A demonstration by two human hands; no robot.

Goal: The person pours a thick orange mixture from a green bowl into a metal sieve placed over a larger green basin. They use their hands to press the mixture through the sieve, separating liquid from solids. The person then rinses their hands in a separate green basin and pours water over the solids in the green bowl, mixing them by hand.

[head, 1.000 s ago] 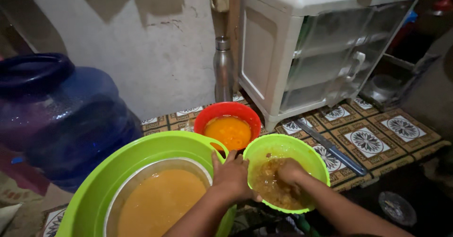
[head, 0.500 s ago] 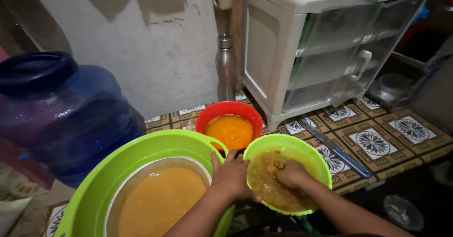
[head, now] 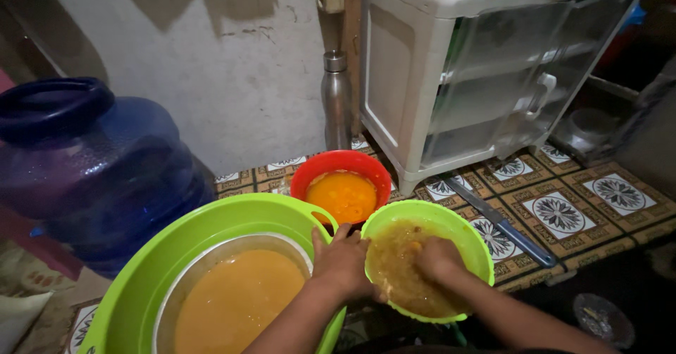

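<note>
My left hand [head: 344, 264] grips the near rim of a small green bowl [head: 461, 233] that holds brownish wet pulp. My right hand [head: 438, 259] is sunk inside that bowl, fingers closed in the pulp. To the left stands a large green basin [head: 190, 238] with a metal bowl [head: 211, 255] of orange-brown liquid inside it. Behind both sits a red bowl [head: 318, 171] with bright orange pulp.
A big blue water jug [head: 84, 164] lies at the left. A steel bottle [head: 336, 100] stands by the wall beside a white plastic cabinet [head: 451, 72]. A long knife [head: 500, 220] lies on the patterned floor mat [head: 563, 213] at the right.
The view has shifted slightly. Both hands stay at the small green bowl, the right one working in the pulp.
</note>
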